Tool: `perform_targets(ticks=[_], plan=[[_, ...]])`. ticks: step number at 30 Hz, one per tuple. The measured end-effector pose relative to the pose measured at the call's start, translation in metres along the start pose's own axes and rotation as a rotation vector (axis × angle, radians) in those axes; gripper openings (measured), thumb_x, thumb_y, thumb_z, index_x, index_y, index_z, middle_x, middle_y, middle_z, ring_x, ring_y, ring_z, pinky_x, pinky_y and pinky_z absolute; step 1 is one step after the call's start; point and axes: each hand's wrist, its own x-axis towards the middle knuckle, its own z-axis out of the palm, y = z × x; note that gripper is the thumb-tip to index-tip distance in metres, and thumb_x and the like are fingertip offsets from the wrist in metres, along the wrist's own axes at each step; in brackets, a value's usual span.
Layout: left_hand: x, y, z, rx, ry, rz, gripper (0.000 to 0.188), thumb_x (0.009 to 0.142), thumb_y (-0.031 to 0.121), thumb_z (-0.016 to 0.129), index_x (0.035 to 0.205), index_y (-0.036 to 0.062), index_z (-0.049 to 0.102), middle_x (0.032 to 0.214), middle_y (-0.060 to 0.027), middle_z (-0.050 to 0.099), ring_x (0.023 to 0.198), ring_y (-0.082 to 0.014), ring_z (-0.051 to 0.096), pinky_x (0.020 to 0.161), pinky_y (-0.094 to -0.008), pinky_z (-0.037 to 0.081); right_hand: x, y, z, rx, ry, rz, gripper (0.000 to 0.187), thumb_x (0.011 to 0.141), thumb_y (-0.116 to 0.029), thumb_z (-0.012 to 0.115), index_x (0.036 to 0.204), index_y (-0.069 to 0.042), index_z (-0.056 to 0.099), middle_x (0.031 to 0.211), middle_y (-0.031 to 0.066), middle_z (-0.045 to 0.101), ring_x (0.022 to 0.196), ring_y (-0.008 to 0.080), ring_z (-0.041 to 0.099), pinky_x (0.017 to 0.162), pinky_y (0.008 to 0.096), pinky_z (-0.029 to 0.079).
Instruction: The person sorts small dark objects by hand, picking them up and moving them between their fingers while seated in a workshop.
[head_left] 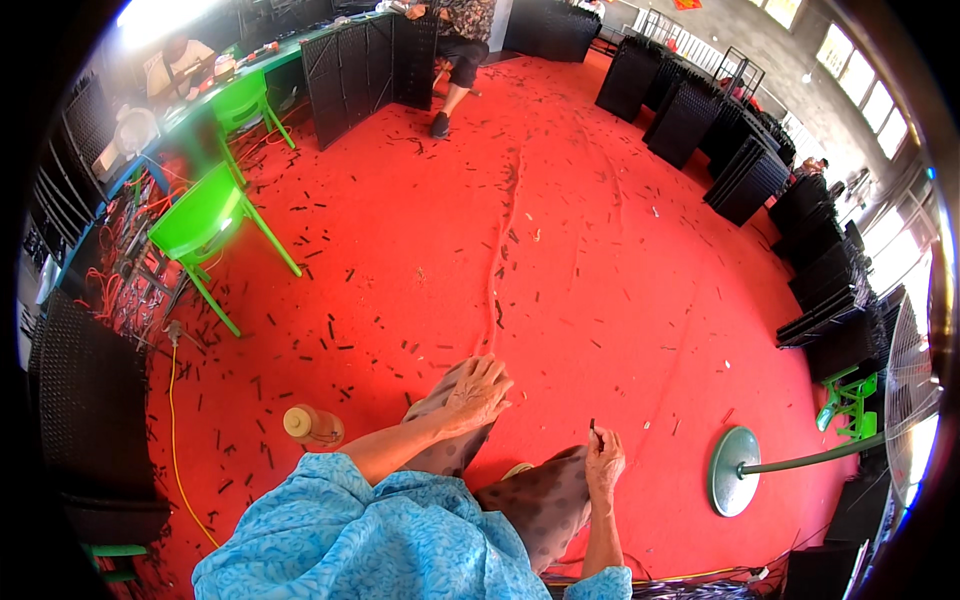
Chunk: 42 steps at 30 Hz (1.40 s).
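I am seated, with my left hand [478, 394] lying flat over my left knee [445, 455], its fingers stretched out and holding nothing. My right hand [604, 458] is raised just above the right knee [540, 500]. Its thumb and fingers pinch a small dark strip [592, 426], whose tip sticks up past the fingertips. Whether the strip is plastic or something else is too small to tell. Many similar short black strips [330, 325] lie scattered on the red floor covering [600, 300] around me. A capped tan bottle [312, 425] stands to the left of my left forearm.
Green plastic chairs [205, 215] stand on the left beside a cluttered workbench [270, 55]. A yellow cable [175, 420] runs along the floor. Stacked black panels [740, 180] line the right side, near a pedestal fan's round base [735, 470]. A person [465, 45] sits far ahead.
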Motion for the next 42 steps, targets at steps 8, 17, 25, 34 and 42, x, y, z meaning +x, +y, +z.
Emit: perform_targets(ticks=[8, 17, 25, 34, 42], plan=[[0.002, -0.001, 0.000, 0.017, -0.020, 0.006, 0.027, 0.070, 0.021, 0.064, 0.091, 0.0072, 0.054, 0.105, -0.0122, 0.041, 0.107, -0.0322, 0.036, 0.088, -0.0458, 0.032, 0.003, -0.001, 0.001, 0.003, -0.019, -0.007, 0.008, 0.077, -0.010, 0.057, 0.084, -0.007, 0.058, 0.073, 0.0116, 0.055, 0.069, 0.0305, 0.055, 0.062, 0.0375, 0.044], [0.009, 0.000, -0.008, 0.027, -0.027, 0.049, 0.027, 0.071, 0.023, 0.062, 0.092, 0.0066, 0.055, 0.105, -0.0115, 0.043, 0.107, -0.0319, 0.038, 0.089, -0.0456, 0.033, 0.005, -0.003, 0.006, -0.042, -0.035, -0.096, 0.011, 0.078, -0.010, 0.055, 0.088, -0.006, 0.057, 0.080, 0.0132, 0.058, 0.076, 0.0320, 0.057, 0.064, 0.0381, 0.046], [-0.039, 0.065, -0.032, -0.886, -0.114, -0.279, 0.030, 0.081, 0.028, 0.058, 0.097, 0.0027, 0.058, 0.087, -0.0109, 0.058, 0.087, -0.0248, 0.055, 0.076, -0.0332, 0.043, -0.081, -0.076, 0.044, 0.809, -0.223, 0.236, 0.012, 0.082, -0.008, 0.057, 0.093, -0.003, 0.055, 0.081, 0.0058, 0.058, 0.070, 0.0138, 0.054, 0.061, 0.0254, 0.045], [-0.083, 0.062, -0.016, -0.796, -0.055, -0.184, 0.020, 0.080, 0.023, 0.056, 0.075, 0.0044, 0.061, 0.075, -0.0114, 0.059, 0.074, -0.0283, 0.056, 0.066, -0.0381, 0.044, -0.115, -0.111, 0.049, 1.356, -0.479, 0.801, 0.015, 0.086, -0.013, 0.054, 0.095, -0.002, 0.053, 0.076, 0.0044, 0.057, 0.061, 0.0088, 0.051, 0.055, 0.0200, 0.042], [-0.080, 0.053, -0.035, -0.803, -0.283, -0.170, 0.024, 0.084, 0.026, 0.053, 0.085, 0.0032, 0.061, 0.080, -0.0085, 0.059, 0.079, -0.0221, 0.056, 0.071, -0.0315, 0.043, -0.113, -0.121, 0.043, 1.359, -0.473, 0.757, 0.018, 0.086, -0.025, 0.056, 0.082, -0.007, 0.057, 0.064, -0.0036, 0.053, 0.048, 0.0023, 0.043, 0.043, 0.0164, 0.033]])
